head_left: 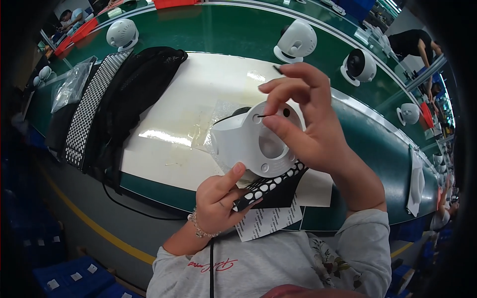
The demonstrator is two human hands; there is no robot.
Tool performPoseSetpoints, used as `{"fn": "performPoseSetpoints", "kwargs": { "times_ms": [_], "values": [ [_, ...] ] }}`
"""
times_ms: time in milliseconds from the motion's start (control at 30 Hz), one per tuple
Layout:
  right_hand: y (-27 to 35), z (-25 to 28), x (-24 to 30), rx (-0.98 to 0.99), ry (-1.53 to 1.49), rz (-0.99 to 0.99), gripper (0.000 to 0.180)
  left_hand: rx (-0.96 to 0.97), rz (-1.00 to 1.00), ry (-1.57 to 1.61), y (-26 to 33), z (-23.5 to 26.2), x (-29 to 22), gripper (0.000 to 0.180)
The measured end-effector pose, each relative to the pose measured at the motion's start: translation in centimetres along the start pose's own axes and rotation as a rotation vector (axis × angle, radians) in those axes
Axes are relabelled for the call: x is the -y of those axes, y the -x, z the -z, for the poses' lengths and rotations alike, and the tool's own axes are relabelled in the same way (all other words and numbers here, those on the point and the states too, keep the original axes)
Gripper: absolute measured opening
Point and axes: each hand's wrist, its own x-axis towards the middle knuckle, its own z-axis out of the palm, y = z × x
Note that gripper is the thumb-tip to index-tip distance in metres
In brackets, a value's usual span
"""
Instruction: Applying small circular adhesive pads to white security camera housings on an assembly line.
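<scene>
A white rounded plastic housing [233, 136] lies tilted on the white work mat, its ring-shaped base [248, 158] facing me. The base has shallow round recesses, and a black round pad [286, 112] sits in one of them. My right hand [308, 119] is over the ring, thumb and a finger pinching a thin black pad [262, 116] at the upper left recess. Another small black piece [278, 70] shows at a raised fingertip. My left hand [221, 196] grips a black sheet with white oval spots [271, 186] below the housing, its thumb pointing up beside it.
Left on the mat lie a black mesh cloth [141, 82], a spotted black strip [94, 104] and a clear plastic bag [72, 87]. Similar white units [298, 40] stand along the green bench [213, 30]. Printed backing paper [268, 223] hangs at the front edge. Other people work beyond.
</scene>
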Motion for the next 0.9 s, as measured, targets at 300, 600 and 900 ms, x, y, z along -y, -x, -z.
{"fn": "performPoseSetpoints", "kwargs": {
  "times_ms": [300,600,900],
  "values": [
    [0.0,-0.9,0.2,0.023,-0.044,-0.175,0.050,-0.013,-0.010,0.001,-0.6,0.2,0.0,0.019],
    [-0.3,0.2,3.5,0.272,0.688,0.080,0.044,0.040,-0.012,0.002,-0.3,0.4,0.5,0.029],
    [4.0,-0.7,0.4,0.097,0.105,-0.147,0.006,0.014,0.002,-0.014,-0.6,0.0,0.9,0.024]
  ]
}}
